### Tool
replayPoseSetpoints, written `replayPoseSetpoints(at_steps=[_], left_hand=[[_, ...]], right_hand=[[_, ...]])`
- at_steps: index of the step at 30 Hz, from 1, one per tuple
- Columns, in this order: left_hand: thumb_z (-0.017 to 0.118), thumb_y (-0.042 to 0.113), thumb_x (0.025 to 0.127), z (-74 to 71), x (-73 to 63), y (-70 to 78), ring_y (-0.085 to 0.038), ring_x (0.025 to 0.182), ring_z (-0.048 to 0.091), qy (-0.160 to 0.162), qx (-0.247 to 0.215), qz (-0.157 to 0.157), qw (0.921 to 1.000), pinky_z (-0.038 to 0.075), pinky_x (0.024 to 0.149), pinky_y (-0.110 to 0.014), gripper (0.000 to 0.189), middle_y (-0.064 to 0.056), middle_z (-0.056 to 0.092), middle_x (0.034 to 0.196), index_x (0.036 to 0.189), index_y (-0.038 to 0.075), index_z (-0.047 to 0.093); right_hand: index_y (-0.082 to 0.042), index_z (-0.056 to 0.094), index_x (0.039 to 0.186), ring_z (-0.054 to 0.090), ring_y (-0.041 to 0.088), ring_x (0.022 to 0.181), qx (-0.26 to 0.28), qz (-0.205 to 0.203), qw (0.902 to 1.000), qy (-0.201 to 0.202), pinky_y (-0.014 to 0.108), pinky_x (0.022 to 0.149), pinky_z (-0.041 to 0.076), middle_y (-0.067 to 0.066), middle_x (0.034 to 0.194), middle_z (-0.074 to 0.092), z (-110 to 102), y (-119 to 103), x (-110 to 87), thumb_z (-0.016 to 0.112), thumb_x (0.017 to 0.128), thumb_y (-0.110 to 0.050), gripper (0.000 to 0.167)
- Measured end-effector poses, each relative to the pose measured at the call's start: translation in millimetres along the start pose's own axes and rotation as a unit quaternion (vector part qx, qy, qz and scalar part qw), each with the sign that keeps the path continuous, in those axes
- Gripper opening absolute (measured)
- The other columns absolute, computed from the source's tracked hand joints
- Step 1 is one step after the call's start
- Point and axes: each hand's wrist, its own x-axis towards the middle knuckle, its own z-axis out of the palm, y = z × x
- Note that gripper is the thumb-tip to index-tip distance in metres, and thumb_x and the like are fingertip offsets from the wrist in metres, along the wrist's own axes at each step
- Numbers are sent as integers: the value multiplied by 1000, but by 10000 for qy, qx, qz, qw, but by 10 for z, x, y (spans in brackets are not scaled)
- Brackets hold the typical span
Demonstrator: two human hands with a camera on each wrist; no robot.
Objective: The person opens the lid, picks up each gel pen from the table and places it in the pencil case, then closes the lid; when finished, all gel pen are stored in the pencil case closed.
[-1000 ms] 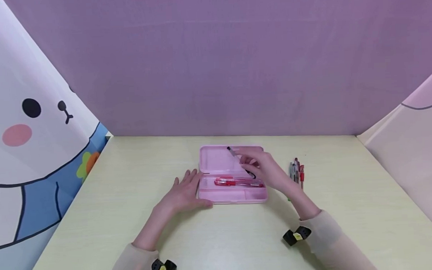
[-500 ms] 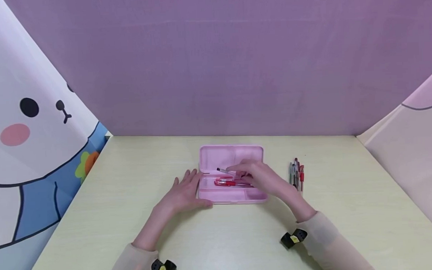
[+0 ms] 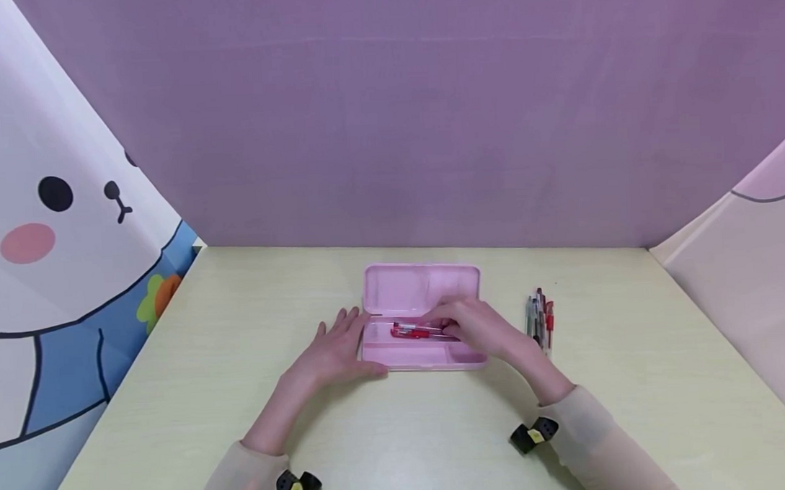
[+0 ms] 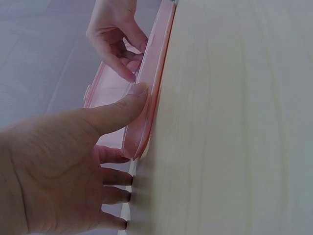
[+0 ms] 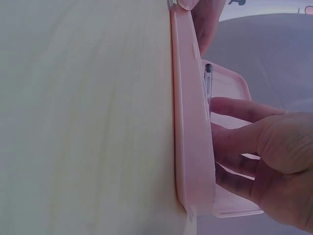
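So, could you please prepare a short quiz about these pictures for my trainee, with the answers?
1. Choose one. Seen by the person, where does the loose bunch of slim plastic pens lie?
A) To the left of the rectangular pink plastic pencil case
B) To the right of the case
C) On top of the person's left sleeve

2. True or false: the case's pink lid is closed.

3. In your own words: where are the left hand and the right hand?

Key:
1. B.
2. False; the lid is open.
3. Left hand at the case's left end; right hand reaching into the case.
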Motion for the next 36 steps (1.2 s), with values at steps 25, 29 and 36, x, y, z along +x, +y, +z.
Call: replayPoseSetpoints(at_steps=[25,29,36], left_hand=[[82,47,83,-5,14,52,-46,160,14,-13,3,29,10000,10,127,-70,106,-25,22,170,163,7,25],[82,48,83,-1,15,48,-46,160,14,-20,-4,56,10000,11,127,-70,106,-25,22,170,163,7,25],[82,48,82,10,-2,28,-47,159,15,18,32,18,10000,12,127,-70,106,-26,23,169,162,7,26]], right_hand=[[-9,64,138,73,19,95,1251,1077,9732,1600,21,78,62,13,110,75,-530,462,-577,67,98,-3,41],[-12,59,144,71,5,90,1601,1352,9636,1661,21,72,61,12,112,72,-590,610,-787,66,100,-9,45],[-14,51,151,68,-3,100,1880,1758,9534,1577,20,77,60,19,123,68,-661,793,-1026,67,100,-14,54]])
